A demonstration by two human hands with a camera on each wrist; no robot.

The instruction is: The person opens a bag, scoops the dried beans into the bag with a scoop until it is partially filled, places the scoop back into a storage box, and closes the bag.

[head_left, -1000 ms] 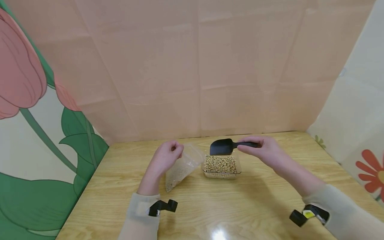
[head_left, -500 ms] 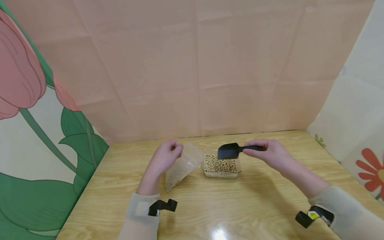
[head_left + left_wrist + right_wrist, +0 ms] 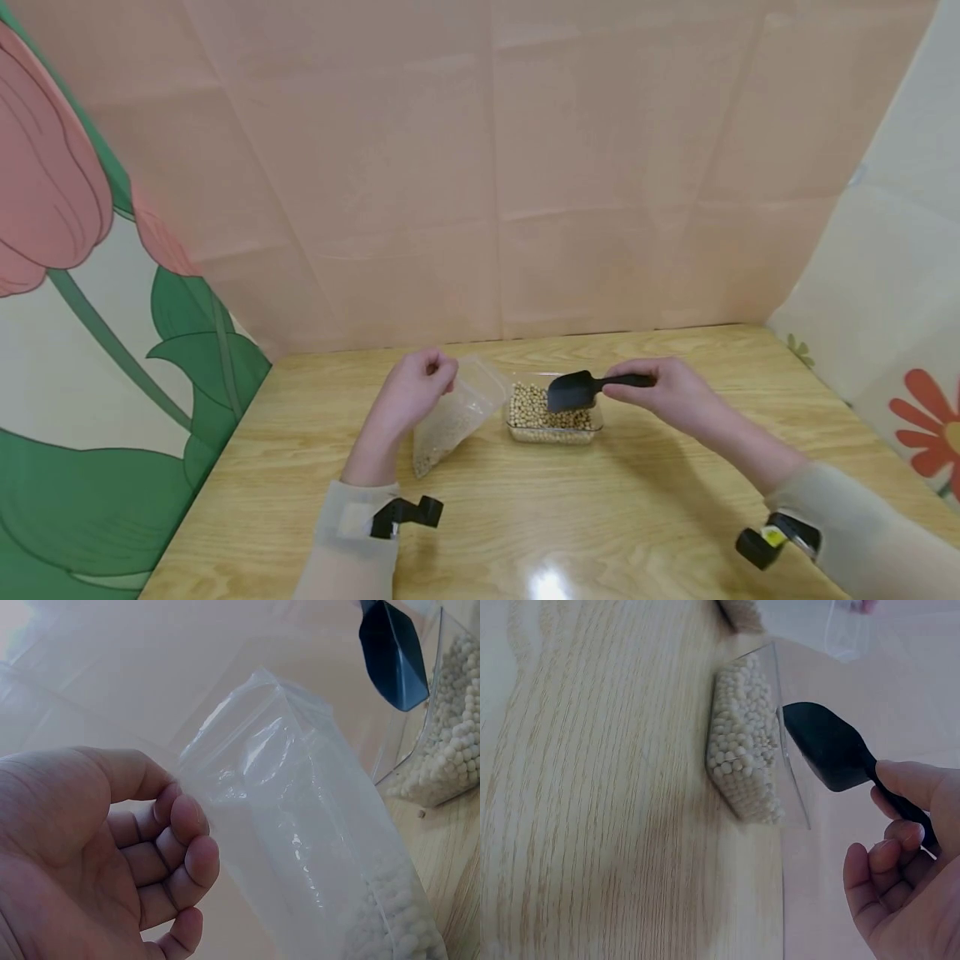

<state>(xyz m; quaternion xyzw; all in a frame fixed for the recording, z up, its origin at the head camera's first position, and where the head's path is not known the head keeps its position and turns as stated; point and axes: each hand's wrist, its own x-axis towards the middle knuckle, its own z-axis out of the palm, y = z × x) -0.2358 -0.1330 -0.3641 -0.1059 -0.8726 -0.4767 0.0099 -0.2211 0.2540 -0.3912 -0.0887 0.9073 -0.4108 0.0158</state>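
Note:
Thumb and forefinger of my left hand [image 3: 416,390] pinch the upper edge of a clear zip bag [image 3: 456,421], which stands open-topped and slanted. Pale beans [image 3: 397,922] lie in its bottom corner in the left wrist view. To its right is a clear rectangular container [image 3: 555,436] well filled with round pale-yellow beans [image 3: 529,408]. My right hand [image 3: 670,393] grips the handle of a black scoop [image 3: 572,392] from the right. The scoop's blade overlaps the beans in the head view; in the right wrist view it is close at the container's rim.
The wood-grain table [image 3: 495,525] reaches back to a pink cloth backdrop [image 3: 495,183]. Walls with printed flowers flank it left and right. A stray bean [image 3: 421,814] lies beside the container. Each forearm carries a black wrist mount [image 3: 408,515].
My right hand has shifted slightly right and down, lowering the scoop from behind the container to over the beans. The left hand and bag have stayed in place.

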